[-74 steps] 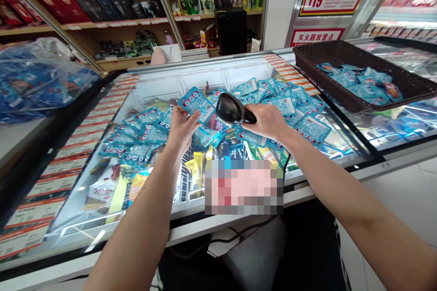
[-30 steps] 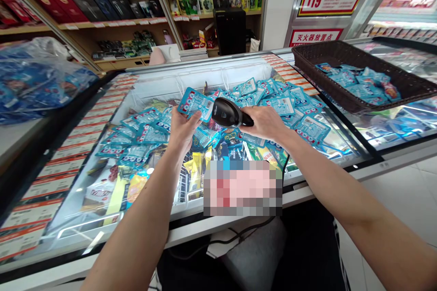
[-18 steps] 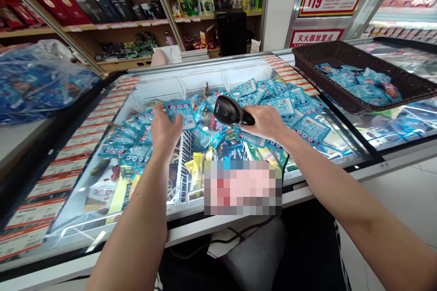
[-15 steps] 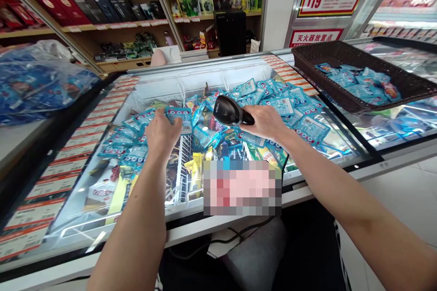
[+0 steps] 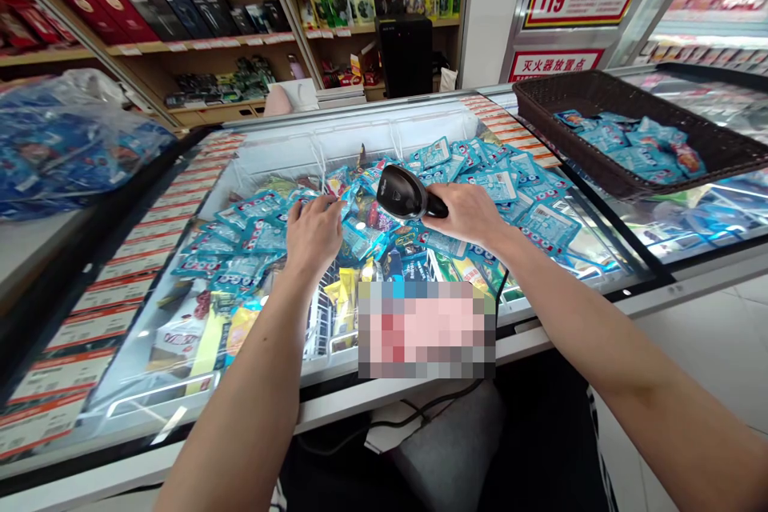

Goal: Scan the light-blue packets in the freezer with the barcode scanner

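My right hand (image 5: 465,212) is wrapped round the handle of a black barcode scanner (image 5: 403,194), whose head points left over the freezer. To its left is my left hand (image 5: 315,232), back of the hand up and fingers curled down over the blue packets. Its fingertips are partly hidden, and I cannot make out what is under them. Flat blue snack packets (image 5: 264,236) lie in a pile left of this hand. More blue packets (image 5: 495,186) are heaped beyond and right of the scanner. Some show white barcode labels.
A chest freezer (image 5: 336,404) with wire baskets holds wrapped ices below the glass. A brown woven basket (image 5: 624,184) with blue packets stands at right. A plastic-wrapped bundle (image 5: 72,148) is at left. A blurred block (image 5: 426,332) covers something at the front edge.
My left hand has moved right, nearer the scanner, and turned its back upward. The blue packet it was pinching no longer shows clearly. The right hand and scanner have barely moved.
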A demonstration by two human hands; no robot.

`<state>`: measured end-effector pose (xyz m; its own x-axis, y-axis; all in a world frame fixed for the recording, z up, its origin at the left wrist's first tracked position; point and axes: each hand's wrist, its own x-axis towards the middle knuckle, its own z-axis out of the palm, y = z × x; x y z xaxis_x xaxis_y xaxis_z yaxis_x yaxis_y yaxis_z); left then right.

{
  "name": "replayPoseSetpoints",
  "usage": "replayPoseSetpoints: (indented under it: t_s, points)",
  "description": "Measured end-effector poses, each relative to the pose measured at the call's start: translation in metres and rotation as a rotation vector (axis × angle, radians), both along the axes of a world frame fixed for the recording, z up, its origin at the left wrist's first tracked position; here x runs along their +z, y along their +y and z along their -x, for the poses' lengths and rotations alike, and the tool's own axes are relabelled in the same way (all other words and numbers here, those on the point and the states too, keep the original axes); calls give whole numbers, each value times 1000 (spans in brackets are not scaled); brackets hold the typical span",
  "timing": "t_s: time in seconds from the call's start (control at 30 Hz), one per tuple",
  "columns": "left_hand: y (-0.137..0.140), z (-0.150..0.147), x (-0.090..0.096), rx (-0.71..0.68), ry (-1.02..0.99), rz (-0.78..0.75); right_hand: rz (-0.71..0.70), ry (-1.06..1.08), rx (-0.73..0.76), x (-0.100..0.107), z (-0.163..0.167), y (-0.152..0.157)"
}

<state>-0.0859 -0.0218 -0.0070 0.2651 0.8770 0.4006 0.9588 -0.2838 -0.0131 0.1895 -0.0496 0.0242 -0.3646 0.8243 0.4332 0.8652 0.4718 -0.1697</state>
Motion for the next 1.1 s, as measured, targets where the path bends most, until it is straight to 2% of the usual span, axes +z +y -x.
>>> replayPoseSetpoints:
  t_s: [0.27, 0.43, 0.7, 0.97, 1.03, 1.1]
  points:
    - [6, 14, 1, 2, 30, 53, 0, 1, -2, 0, -1, 1]
    - [8, 24, 0, 61, 27, 61, 13, 2, -10, 2, -2, 1]
    - [9, 23, -4, 84, 2, 30, -15, 19, -95, 4, -6, 4]
    - [5, 1, 4, -27, -130, -29, -16, 54, -180, 5, -8, 5]
    - [4, -9, 6, -113, -193, -2, -18, 58, -189, 6, -8, 4]
    - [3, -18, 6, -256, -242, 47, -16, 54, -192, 6, -8, 4]
